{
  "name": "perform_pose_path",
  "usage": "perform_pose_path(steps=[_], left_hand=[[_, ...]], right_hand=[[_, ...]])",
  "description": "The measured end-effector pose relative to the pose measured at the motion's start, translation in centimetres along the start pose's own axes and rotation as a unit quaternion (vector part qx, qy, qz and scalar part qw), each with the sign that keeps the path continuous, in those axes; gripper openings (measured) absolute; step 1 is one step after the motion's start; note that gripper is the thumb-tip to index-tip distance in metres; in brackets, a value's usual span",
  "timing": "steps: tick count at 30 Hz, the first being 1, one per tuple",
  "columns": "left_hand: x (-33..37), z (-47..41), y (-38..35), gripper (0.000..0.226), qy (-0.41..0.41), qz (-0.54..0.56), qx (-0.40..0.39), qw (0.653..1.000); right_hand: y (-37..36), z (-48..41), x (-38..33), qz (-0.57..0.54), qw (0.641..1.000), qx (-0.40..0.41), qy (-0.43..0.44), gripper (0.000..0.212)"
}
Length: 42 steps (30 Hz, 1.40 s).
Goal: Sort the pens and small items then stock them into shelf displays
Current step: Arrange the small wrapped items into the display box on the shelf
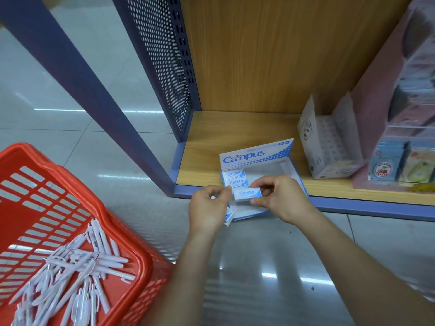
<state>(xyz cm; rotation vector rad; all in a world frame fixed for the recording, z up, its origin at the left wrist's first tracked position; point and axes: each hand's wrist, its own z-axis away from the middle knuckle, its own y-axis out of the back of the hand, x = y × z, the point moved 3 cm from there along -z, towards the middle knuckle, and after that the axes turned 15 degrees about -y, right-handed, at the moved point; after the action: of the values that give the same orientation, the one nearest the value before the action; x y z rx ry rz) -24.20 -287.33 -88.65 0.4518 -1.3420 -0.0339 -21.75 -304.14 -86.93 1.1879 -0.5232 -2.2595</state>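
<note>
A blue-and-white Campus display box [286, 169] lies open at the front edge of the bottom wooden shelf [202, 165]. Two small Campus erasers [235, 178] lie stacked in its left side. My right hand [280, 196] pinches a third Campus eraser [247, 194] between thumb and fingers, just above the box's front. My left hand [208, 208] touches that eraser's left end with its fingertips and holds more erasers [228, 216] in its palm, mostly hidden. A red basket [77, 198] at the lower left holds several white pens [77, 271].
A white open carton [329, 147] of small items stands to the right on the shelf. Beyond it a pink display [400, 165] holds colourful packets. A purple perforated side panel [164, 67] and post bound the shelf's left side. The floor is glossy tile.
</note>
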Motion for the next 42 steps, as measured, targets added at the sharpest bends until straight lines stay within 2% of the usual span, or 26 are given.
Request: perform_pose_path(steps=[2, 5, 14, 20, 27, 34, 37, 38, 39, 41, 42], left_hand=[[-0.6, -0.2, 0.3, 0.013, 0.000, -0.034, 0.019, 0.999], [-1.4, -0.4, 0.4, 0.009, -0.005, -0.079, -0.003, 0.997], [-2.0, -0.9, -0.6, 0.026, -0.011, -0.177, -0.095, 0.980], [-1.7, -1.1, -0.8, 0.022, -0.020, -0.241, -0.094, 0.966], [-0.9, -1.1, -0.9, 0.014, -0.032, -0.258, -0.084, 0.962], [-1.1, -1.6, -0.6, 0.021, -0.006, -0.215, -0.090, 0.972], [-0.5, -2.1, 0.6, 0.020, -0.003, -0.176, -0.046, 0.983], [-0.1, -2.2, 1.0, 0.019, -0.006, -0.146, -0.019, 0.989], [0.4, -2.2, 1.3, 0.022, -0.007, -0.102, 0.003, 0.995], [1.3, -1.9, 1.1, 0.032, 0.009, -0.007, 0.020, 1.000], [1.8, -1.6, 0.8, 0.035, 0.023, 0.035, 0.021, 0.999]], right_hand=[[-0.5, -0.3, 0.3, 0.071, 0.996, 0.044, 0.015, 0.032], [-1.5, -0.8, 0.7, 0.101, 0.993, 0.063, 0.009, 0.037], [-3.3, -1.4, 0.1, 0.101, 0.991, 0.082, 0.022, 0.028], [-3.3, -1.6, 0.3, 0.079, 0.991, 0.105, 0.020, 0.033], [-3.6, -2.1, 0.9, 0.038, 0.993, 0.110, -0.002, 0.027], [-3.1, -2.1, 0.2, 0.030, 0.995, 0.096, 0.004, 0.025], [-1.3, -1.8, -0.8, 0.038, 0.996, 0.085, -0.013, 0.020], [-0.5, -1.4, -1.3, 0.009, 0.998, 0.060, -0.028, 0.014], [0.1, -0.8, -1.8, -0.046, 0.998, -0.002, -0.053, 0.010], [0.3, 0.8, -2.9, -0.146, 0.965, -0.193, -0.102, 0.019], [0.1, 1.7, -3.4, -0.160, 0.944, -0.269, -0.108, 0.024]])
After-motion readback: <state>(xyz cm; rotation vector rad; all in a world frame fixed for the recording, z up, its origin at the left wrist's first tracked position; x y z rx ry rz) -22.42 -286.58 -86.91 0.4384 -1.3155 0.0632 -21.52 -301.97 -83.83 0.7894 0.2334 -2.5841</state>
